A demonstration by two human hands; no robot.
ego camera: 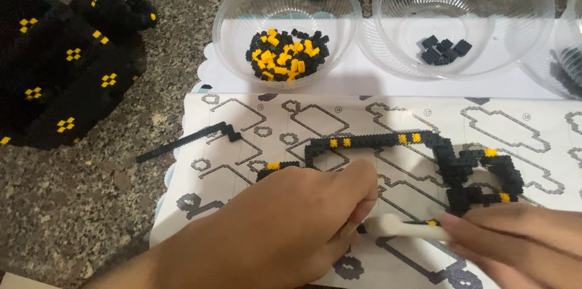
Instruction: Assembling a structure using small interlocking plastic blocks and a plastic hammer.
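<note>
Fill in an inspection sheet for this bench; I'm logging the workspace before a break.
Surface: speckled granite counter under a printed instruction sheet.
Job's things: flat black-and-yellow brick outline; white tool with a small brick at its tip.
Clutter: bowl of black and yellow bricks; bowl of dark bricks; big black brick build; loose black strip.
Grips: left hand and right hand both pinch the white tool.
Cables: nothing seen.
Surroundings: nothing seen.

A white printed instruction sheet (388, 119) with grey outline diagrams lies flat below the clear bowls (464, 19).
</note>
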